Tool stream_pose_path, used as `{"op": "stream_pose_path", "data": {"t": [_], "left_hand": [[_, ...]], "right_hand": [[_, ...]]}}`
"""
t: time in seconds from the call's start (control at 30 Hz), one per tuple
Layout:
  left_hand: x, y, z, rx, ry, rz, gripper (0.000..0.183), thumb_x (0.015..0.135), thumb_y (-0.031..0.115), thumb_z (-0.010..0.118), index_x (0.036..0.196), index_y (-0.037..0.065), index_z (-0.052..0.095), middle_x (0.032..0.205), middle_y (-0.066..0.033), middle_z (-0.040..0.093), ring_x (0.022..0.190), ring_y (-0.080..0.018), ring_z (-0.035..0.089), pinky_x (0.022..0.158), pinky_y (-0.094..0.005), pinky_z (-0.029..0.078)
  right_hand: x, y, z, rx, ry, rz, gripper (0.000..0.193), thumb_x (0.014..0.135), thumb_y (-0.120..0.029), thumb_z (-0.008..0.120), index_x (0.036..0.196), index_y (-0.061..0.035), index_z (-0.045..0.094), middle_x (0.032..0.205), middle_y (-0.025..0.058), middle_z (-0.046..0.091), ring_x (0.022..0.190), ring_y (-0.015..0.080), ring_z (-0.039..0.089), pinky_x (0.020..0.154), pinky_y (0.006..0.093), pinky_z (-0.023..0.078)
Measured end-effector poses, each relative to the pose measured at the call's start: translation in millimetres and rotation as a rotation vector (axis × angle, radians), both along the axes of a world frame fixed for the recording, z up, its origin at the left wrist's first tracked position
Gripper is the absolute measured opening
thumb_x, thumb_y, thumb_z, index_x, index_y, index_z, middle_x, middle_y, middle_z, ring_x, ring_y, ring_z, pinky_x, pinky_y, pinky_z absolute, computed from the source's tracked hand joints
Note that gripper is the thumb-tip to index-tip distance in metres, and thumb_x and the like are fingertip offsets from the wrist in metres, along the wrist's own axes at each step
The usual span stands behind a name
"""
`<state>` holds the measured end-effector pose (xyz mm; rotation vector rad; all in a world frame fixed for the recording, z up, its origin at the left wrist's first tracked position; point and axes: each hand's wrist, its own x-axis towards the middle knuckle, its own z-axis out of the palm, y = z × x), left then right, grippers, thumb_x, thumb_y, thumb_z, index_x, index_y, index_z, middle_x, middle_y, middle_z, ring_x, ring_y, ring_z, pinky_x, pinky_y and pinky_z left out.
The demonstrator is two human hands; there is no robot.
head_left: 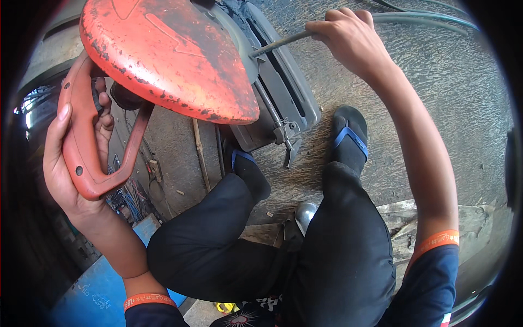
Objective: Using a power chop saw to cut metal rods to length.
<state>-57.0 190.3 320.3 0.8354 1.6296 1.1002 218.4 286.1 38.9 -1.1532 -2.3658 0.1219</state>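
A cut-off saw with a worn red blade guard (174,60) fills the upper left. My left hand (62,163) is wrapped round its red loop handle (90,177), the thumb on the outer side and the fingers inside the loop. At the upper right, my right hand (348,41) grips a thin grey metal rod (283,43). The rod's left end reaches the saw beside the guard; the guard hides the blade and the cutting spot. Below the rod lies the saw's dark base (291,92), with a threaded vise screw (268,101) and its crank handle (292,153).
My feet in blue-strapped sandals (348,136) stand on either side of the saw base's near end. Long grey lines (425,20), rods or cables, run along the upper right. A blue panel (90,294) is at the lower left, near a pile of thin scraps (131,196).
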Motion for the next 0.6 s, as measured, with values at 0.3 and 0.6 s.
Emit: {"op": "stream_pose_path", "data": {"t": [0.3,0.6], "left_hand": [[-0.9,-1.0,-0.4,-0.004,0.01,0.011,0.05,0.094,0.018,0.051,0.135,-0.006,0.035,0.117,-0.0268,0.054,0.096,-0.029,0.061,0.086,-0.0357,0.054],[-13.6,-3.2,5.6,-0.008,-0.032,-0.038,0.05,0.095,0.016,0.05,0.136,-0.008,0.033,0.121,-0.0258,0.053,0.106,-0.0312,0.06,0.09,-0.0395,0.054]], "right_hand": [[0.3,12.2,17.2,-0.207,0.05,0.112,0.014,0.083,-0.014,0.06,0.089,-0.0138,0.072,0.079,0.0042,0.059,0.085,0.0207,0.055,0.078,0.038,0.032],[-1.7,11.7,21.4,-0.108,0.079,0.16,0.016,0.082,-0.014,0.06,0.092,-0.0133,0.072,0.078,0.0041,0.06,0.085,0.0205,0.055,0.077,0.038,0.032]]}}
